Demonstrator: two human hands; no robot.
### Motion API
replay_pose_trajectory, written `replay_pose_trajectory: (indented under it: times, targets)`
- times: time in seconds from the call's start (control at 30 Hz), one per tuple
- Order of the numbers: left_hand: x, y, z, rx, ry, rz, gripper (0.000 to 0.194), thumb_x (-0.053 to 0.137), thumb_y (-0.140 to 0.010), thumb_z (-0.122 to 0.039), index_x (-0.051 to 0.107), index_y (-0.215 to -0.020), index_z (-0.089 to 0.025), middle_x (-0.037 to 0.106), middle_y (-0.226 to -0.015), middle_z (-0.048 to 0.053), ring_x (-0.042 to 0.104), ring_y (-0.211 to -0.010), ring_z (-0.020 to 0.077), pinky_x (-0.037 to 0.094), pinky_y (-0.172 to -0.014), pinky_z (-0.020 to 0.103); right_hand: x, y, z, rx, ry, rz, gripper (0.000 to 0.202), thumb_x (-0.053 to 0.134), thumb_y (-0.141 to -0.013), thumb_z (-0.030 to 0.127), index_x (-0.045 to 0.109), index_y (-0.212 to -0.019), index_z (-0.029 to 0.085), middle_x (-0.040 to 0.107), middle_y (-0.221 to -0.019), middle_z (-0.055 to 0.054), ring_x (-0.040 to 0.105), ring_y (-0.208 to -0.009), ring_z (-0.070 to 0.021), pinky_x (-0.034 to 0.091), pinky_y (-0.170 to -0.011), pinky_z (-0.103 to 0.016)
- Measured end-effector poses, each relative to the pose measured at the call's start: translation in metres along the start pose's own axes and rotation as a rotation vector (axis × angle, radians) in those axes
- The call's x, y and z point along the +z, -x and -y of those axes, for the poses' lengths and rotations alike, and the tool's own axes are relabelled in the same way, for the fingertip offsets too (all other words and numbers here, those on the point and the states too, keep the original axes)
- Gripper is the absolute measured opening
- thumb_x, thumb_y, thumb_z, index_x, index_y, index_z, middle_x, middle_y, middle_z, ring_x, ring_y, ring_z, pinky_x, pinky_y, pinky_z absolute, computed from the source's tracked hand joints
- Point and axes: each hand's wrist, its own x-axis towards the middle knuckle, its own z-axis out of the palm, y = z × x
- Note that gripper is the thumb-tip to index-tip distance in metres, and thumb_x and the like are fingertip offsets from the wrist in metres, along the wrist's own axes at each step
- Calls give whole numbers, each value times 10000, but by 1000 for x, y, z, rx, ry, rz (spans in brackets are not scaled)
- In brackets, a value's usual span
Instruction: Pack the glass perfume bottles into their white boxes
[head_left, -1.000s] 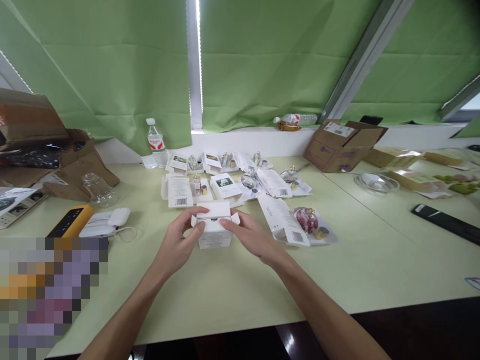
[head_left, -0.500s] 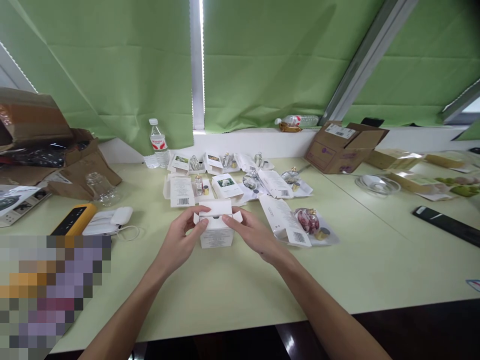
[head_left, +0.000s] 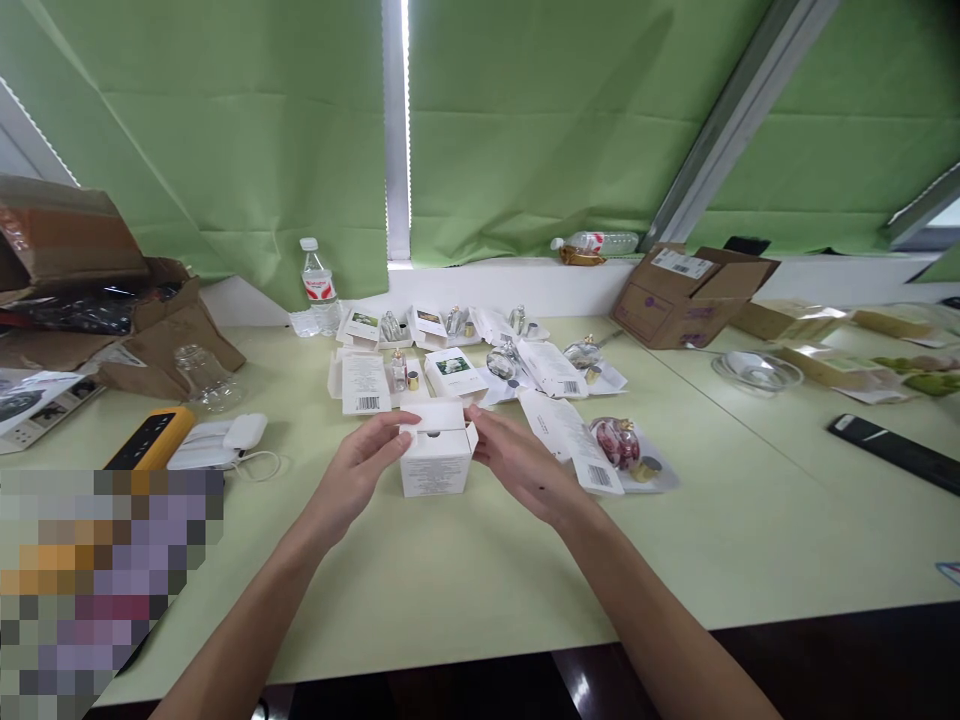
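Note:
A small white carton (head_left: 433,470) with printing on its front stands upright on the table before me. Its top lid flap is raised at the back, and a side flap sticks up at the right. My left hand (head_left: 365,465) grips the carton's upper left corner, thumb on the top and fingers by the lid. At the right side, my right hand (head_left: 514,462) has its fingers against the lid's edge and side flap. What is inside the carton is hidden. Just to the right lies an opened white box (head_left: 574,440) beside a dark red round perfume bottle (head_left: 615,442) and a gold cap (head_left: 645,468).
Behind the carton lie several opened white boxes (head_left: 456,372) with clear glass bottles (head_left: 502,360). A water bottle (head_left: 318,287) stands at the back left. Brown cardboard boxes (head_left: 652,300) sit at both sides. A yellow-and-black device (head_left: 154,438) is at left, a black object (head_left: 892,450) at right.
My right thumb has left the carton's top, and the right hand has shifted slightly to the right side. The left side flap no longer sticks out. The left hand keeps its hold.

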Motion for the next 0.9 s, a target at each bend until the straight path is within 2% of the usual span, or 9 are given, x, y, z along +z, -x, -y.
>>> replay_pose_trajectory:
  times: [0.23,0.6,0.8,0.9]
  targets:
    - [1,0,-3,-7,-40,-13,266,575,-891,-412,631,-1108,-269,668,-1100,35,579,-1001,203,419,-842,296,0,0,0,6,-6,9,423,512,-925,527,685,-1169,229,671,-1183,-80,607,-1060,-224,424,-981,-395]
    - [2,0,-5,6,-67,-95,262,611,-857,-399,645,-1067,-246,700,-987,35,617,-917,203,448,-797,303,0,1,0,0,55,25,412,513,-928,508,656,-1188,222,661,-1177,-81,601,-1062,-211,428,-997,-385]
    - [2,1,-4,10,-54,-68,330,603,-867,-406,585,-1159,-254,695,-991,31,618,-866,180,441,-760,278,-2,1,-1,9,139,22,393,550,-907,514,667,-1124,208,672,-1090,-69,593,-1032,-204,425,-988,-391]
    - [2,1,-4,2,-64,-70,342,602,-869,-411,576,-1171,-252,693,-970,30,617,-859,180,439,-752,274,-2,0,-1,9,131,48,383,565,-903,498,661,-1144,215,666,-1128,-69,590,-1058,-208,416,-997,-391]
